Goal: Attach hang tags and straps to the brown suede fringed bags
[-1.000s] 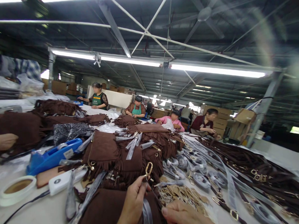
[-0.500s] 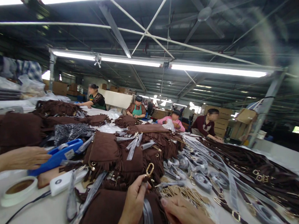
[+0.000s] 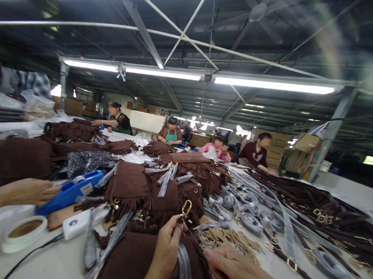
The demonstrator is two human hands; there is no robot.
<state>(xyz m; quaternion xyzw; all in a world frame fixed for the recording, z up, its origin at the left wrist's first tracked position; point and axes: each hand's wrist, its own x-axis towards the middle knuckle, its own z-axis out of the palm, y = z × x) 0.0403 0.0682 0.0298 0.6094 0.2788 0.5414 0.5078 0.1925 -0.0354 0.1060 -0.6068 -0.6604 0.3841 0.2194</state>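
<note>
My left hand (image 3: 165, 251) is closed in a pinch on a strap's gold clasp (image 3: 186, 207), held up over a dark brown fringed suede bag (image 3: 130, 259). A plastic-wrapped strip (image 3: 184, 264) hangs below that hand, across the bag. My right hand (image 3: 235, 264) is closed just right of the bag, its fingertips pressed together. A thin strand shows faintly between the two hands; what the right fingers hold is too small to make out. Beside them lies a pile of tan tags (image 3: 234, 239) with pale strings.
At left, another person's hand (image 3: 26, 191) is at a blue tape dispenser (image 3: 73, 191). Near it are a tape roll (image 3: 24, 233) and a white corded device (image 3: 80, 223). More fringed bags (image 3: 129, 182), wrapped coiled straps (image 3: 252, 224) and brown straps (image 3: 315, 203) cover the table. Several people work beyond.
My left hand has lifted the clasp slightly, and the strand between my hands now shows. The far-left worker has raised an arm, and the person in pink has lifted a hand.
</note>
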